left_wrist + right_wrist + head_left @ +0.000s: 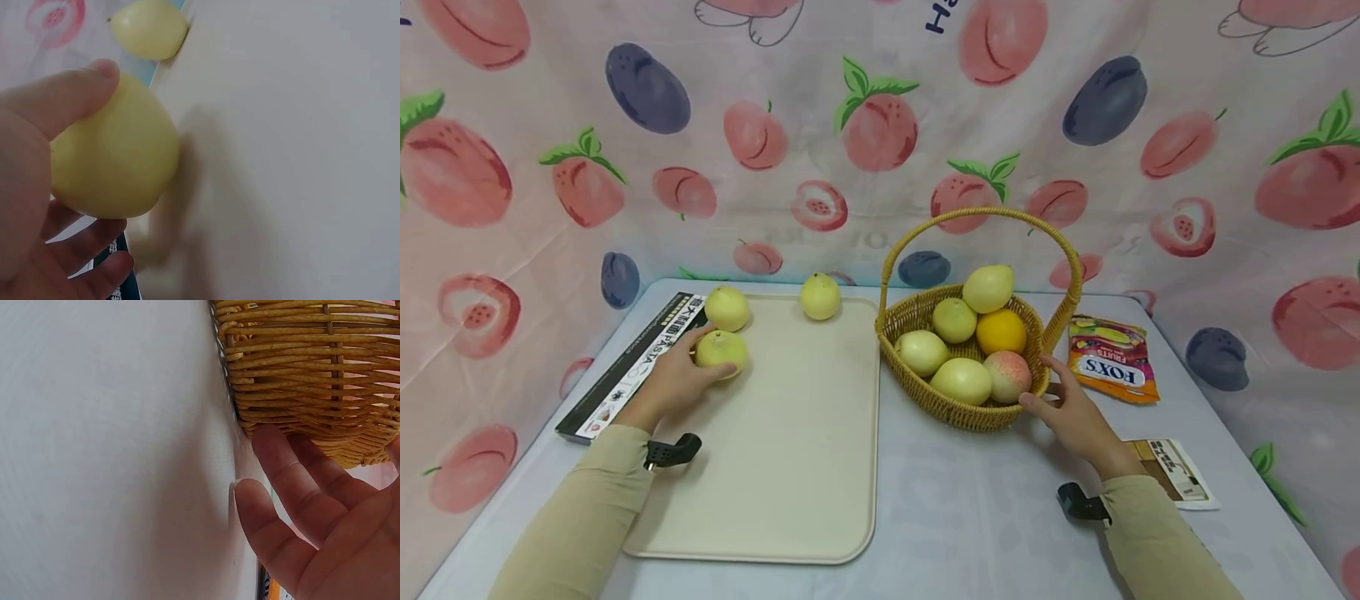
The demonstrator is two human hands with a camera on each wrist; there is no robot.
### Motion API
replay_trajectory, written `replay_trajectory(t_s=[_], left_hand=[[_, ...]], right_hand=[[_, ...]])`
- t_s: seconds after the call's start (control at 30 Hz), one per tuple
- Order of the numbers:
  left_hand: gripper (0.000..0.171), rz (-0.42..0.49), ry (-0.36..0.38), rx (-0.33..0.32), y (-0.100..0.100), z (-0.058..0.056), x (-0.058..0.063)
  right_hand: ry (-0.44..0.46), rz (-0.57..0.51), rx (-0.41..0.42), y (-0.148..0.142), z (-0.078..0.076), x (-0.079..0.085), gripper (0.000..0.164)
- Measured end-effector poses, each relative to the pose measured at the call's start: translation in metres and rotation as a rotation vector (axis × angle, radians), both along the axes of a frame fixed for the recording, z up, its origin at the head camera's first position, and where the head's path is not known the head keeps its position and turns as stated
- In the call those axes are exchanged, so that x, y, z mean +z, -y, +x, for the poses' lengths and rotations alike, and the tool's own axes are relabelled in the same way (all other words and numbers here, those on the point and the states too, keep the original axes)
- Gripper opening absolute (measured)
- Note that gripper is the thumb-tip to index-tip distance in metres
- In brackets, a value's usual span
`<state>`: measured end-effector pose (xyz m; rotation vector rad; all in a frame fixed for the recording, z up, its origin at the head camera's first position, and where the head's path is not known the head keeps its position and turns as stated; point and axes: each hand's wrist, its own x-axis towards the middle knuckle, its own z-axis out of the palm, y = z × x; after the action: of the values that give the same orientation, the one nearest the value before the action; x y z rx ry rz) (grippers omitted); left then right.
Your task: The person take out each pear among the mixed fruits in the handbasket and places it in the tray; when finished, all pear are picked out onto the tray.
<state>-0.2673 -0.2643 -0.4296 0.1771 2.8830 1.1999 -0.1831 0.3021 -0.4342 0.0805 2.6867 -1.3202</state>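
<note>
My left hand (679, 377) grips a yellow-green pear (722, 353) at the left part of the beige tray (797, 467). In the left wrist view, the thumb lies over this pear (119, 153) and the fingers are beneath it. Just behind it sits another pear (727, 309), and a third pear (820, 297) stands at the tray's far edge. My right hand (1078, 417) touches the right side of a wicker basket (925, 398). Its fingers (294, 475) are loosely bent against the outside of the weave. Inside the basket are several pale yellow-green fruits, an orange (1002, 332) and a peach (1009, 375).
The basket's tall handle (985, 212) arches over the fruit. A black and white pasta box (625, 375) lies along the tray's left edge. To the basket's right are a Fox's candy bag (1112, 360) and a brown and white packet (1172, 473). Fruit-print cloth hangs behind.
</note>
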Motion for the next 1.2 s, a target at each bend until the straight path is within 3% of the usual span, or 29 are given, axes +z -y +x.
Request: replay_trajectory(t_s=[0.73, 1.2], left_hand=[[0.1, -0.006, 0.078, 0.069, 0.014, -0.011, 0.001], [0.096, 0.053, 0.043, 0.137, 0.01, -0.025, -0.008]], right_hand=[[0.028, -0.014, -0.005, 0.001, 0.0, 0.003, 0.094], [0.0, -0.011, -0.002, 0.0, 0.0, 0.003, 0.092]])
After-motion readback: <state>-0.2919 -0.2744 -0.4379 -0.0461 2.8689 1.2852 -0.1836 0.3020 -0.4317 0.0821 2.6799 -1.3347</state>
